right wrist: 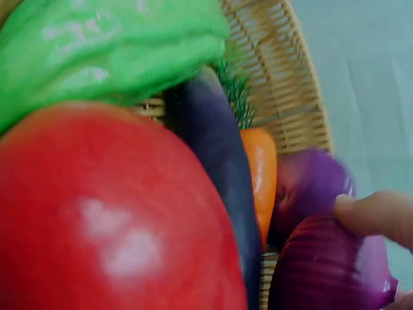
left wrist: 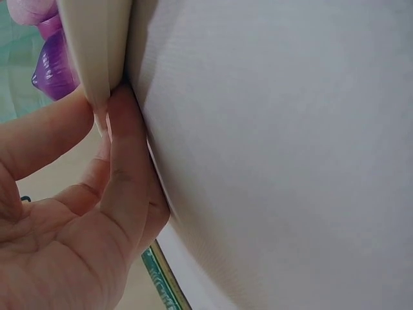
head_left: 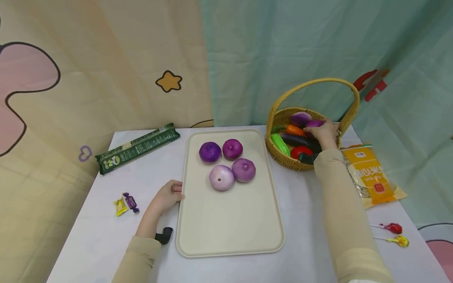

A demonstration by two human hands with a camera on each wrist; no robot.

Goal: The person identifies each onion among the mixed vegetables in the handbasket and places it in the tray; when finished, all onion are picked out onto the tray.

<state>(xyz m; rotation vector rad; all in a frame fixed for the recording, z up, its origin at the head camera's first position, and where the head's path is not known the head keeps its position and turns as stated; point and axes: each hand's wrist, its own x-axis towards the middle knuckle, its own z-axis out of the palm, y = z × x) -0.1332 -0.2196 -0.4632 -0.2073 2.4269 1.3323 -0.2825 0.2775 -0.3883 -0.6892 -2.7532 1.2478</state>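
Observation:
My left hand (head_left: 170, 195) pinches the left rim of a cream tray (head_left: 226, 228); in the left wrist view the thumb lies on one side of the rim and fingers on the other. Several toy onions, one of them a pale onion (head_left: 221, 178), sit together on the tray's far half. Inside the wicker basket (head_left: 295, 163), my right hand (head_left: 327, 133) grips a purple onion (right wrist: 322, 268), thumb on its skin. Against it lies another onion (right wrist: 316, 181). Beside them are an orange carrot (right wrist: 260, 174), an eggplant (right wrist: 216, 148), a tomato (right wrist: 110, 213) and a green bitter melon (right wrist: 110, 51).
The basket's tall handle (head_left: 318, 80) arches over it. A yellow grain bag (head_left: 371, 173) and two lollipops (head_left: 393, 228) lie at the right. On the left are a long green packet (head_left: 138, 148) and two wrapped candies (head_left: 131, 201). Curtains hang behind the table.

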